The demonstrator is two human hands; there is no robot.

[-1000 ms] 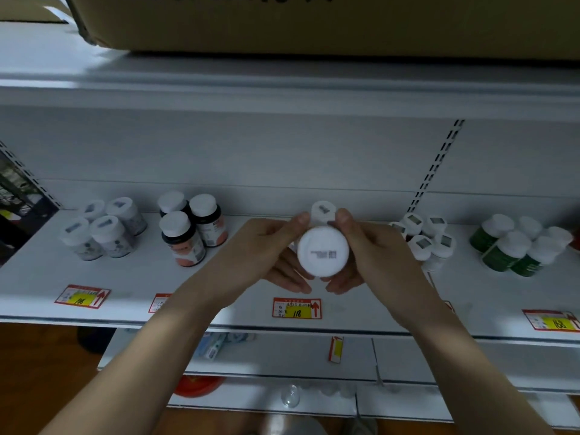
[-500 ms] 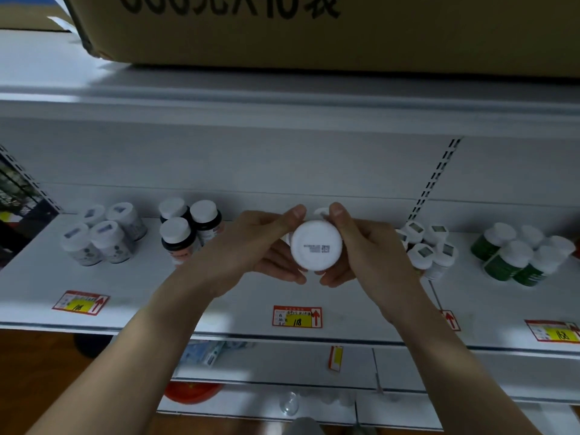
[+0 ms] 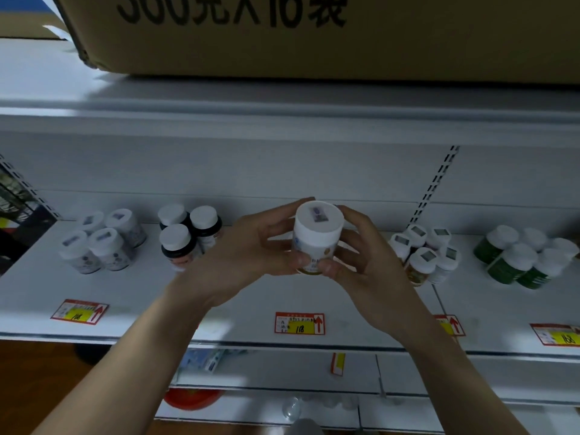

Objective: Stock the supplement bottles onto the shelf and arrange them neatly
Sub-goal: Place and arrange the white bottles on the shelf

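Both hands hold one white-capped supplement bottle upright above the shelf, mid-scene, just over the red/yellow price tag. Left hand curls its fingers round the bottle's left side; right hand clamps the right side, thumb at the base. Left on the shelf: pale bottles & dark-bodied bottles. Right: white bottles, then green bottles. Cardboard box sits on the shelf above.
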